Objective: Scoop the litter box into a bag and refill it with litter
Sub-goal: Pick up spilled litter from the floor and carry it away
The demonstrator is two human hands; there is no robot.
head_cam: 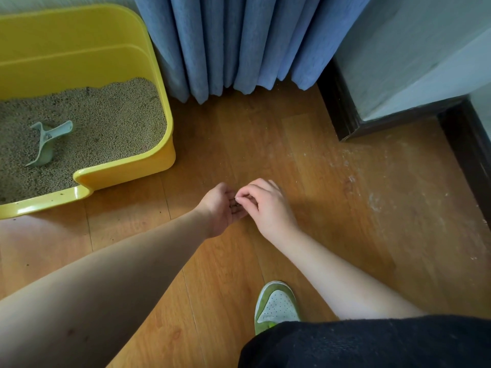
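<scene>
1. I see the yellow litter box [127,166] on the wooden floor [305,160] at upper left, beside the blue curtain [239,43].
2. Tan litter [106,123] fills it, and a pale green scoop [46,143] lies on the litter near the left edge of view.
3. My left hand [221,208] is cupped palm-up over the floor, right of the box's front lip, with a few dark litter grains [234,205] in the palm.
4. My right hand [265,205] meets it; its fingers [248,193] are curled narrow, tips pinched just above those grains. Whether they hold one I cannot tell.
5. Pale dust streaks the floor at right, by the dark skirting board [342,112].
6. A green-and-white shoe [276,304] shows below, beside a black-clad knee [372,343].
</scene>
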